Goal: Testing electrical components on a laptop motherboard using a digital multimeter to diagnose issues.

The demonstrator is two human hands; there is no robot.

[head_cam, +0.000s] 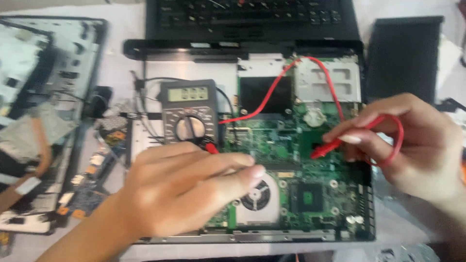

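An opened laptop base lies in front of me with its green circuit board (286, 145) exposed. A round cooling fan (256, 194) sits near the board's front edge. My right hand (412, 145) pinches a red test probe (326, 150), tip down on the board; its red lead (272, 92) loops back to a dark multimeter (189, 111) resting on the left part of the base. My left hand (184, 189) lies over the board beside the fan, fingers together and pointing right. Whether it grips a second probe is hidden.
A black laptop keyboard (252, 17) stands at the back. A dark flat panel (403, 53) lies at the back right. Another dismantled laptop shell (43, 97) with small circuit boards (92, 184) and a copper strip fills the left side.
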